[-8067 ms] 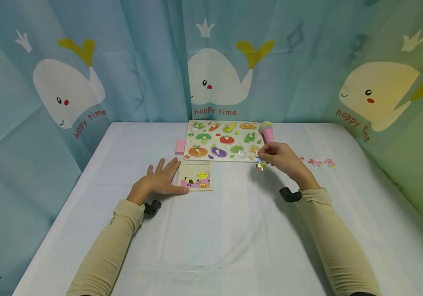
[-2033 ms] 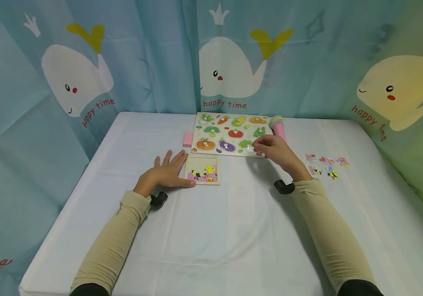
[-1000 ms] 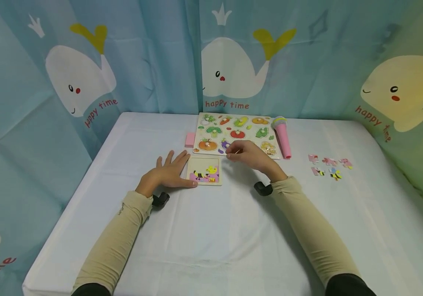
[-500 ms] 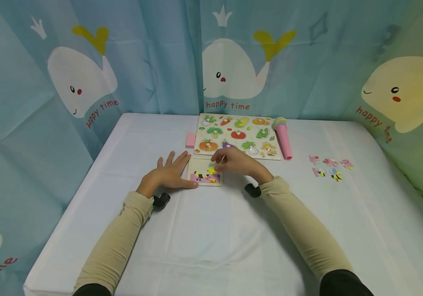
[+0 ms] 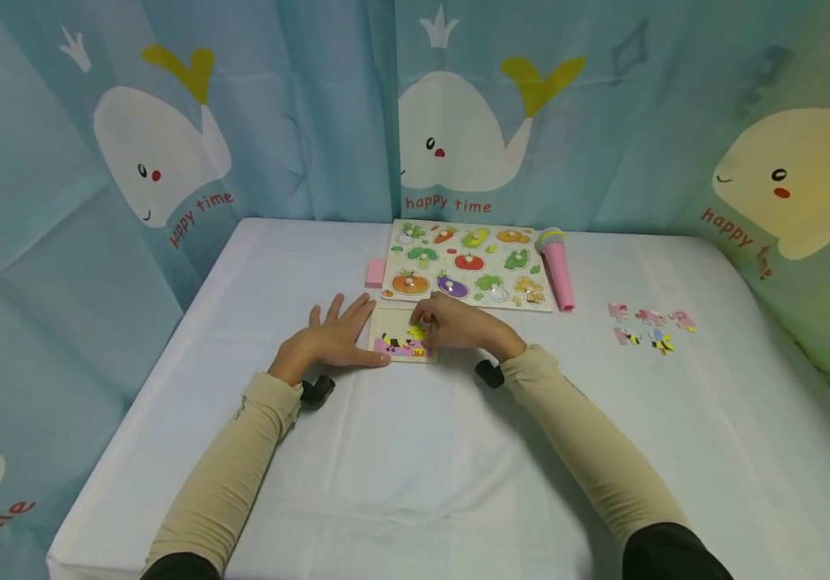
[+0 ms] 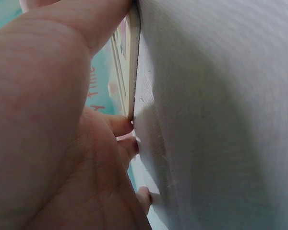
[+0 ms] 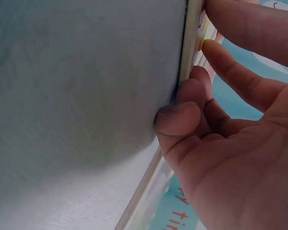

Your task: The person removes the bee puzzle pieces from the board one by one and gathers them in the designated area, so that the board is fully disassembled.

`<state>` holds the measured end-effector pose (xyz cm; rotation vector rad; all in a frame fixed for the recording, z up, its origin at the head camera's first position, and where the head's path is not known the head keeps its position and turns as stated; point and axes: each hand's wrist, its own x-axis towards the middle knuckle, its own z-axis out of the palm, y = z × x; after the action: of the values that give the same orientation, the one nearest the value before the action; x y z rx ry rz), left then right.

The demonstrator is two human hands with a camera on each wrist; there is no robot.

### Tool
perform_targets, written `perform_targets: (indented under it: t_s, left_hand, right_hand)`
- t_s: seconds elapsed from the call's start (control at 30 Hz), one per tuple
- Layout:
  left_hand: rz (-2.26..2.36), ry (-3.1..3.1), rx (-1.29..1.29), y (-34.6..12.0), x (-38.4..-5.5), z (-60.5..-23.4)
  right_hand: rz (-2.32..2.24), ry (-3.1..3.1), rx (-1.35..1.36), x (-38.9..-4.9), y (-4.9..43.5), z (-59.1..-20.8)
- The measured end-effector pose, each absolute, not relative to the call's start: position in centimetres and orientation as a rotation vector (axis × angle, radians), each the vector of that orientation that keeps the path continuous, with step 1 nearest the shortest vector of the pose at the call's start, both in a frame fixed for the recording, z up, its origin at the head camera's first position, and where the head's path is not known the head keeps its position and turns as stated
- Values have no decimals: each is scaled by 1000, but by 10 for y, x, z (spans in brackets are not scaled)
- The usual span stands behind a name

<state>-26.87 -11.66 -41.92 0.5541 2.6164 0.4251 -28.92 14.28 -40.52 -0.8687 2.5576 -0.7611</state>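
A small square wooden jigsaw tray (image 5: pixel 393 316) lies on the white table; yellow, black and pink jigsaw pieces (image 5: pixel 392 346) fill its lower part, while its upper part is bare. My left hand (image 5: pixel 331 342) spreads flat along the tray's left side, its thumb at the lower left corner. In the left wrist view, fingertips (image 6: pixel 127 125) reach the tray's edge. My right hand (image 5: pixel 454 324) bends over the tray's right side and partly covers a yellow piece (image 5: pixel 416 332). In the right wrist view, thumb and index fingertips (image 7: pixel 209 46) stand apart on the pieces; the other fingers curl by the tray's edge.
Behind the tray lies a vegetable puzzle board (image 5: pixel 438 279), with a pink toy microphone (image 5: pixel 558 274) against its right side and a pink block (image 5: pixel 375 272) at its left. Several loose jigsaw pieces (image 5: pixel 650 318) lie in two rows at right. A whale-print curtain (image 5: pixel 299 121) surrounds the table.
My right hand held a bee piece, which now lies among the loose pieces at right. It has since moved left from the vegetable board onto the tray. My left hand stays by the tray.
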Motion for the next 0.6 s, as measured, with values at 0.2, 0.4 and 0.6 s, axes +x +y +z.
perform_targets:
  t_s: [0.2, 0.4, 0.6]
  left_hand:
    - [426, 2618, 555, -116, -269, -420]
    - [430, 2616, 558, -116, -268, -419]
    - [432, 2617, 559, -117, -267, -418]
  right_hand:
    - [-809, 2555, -848, -289, 143, -408]
    - [-896, 2544, -848, -289, 142, -409]
    - [-984, 2538, -828, -288, 144, -409]
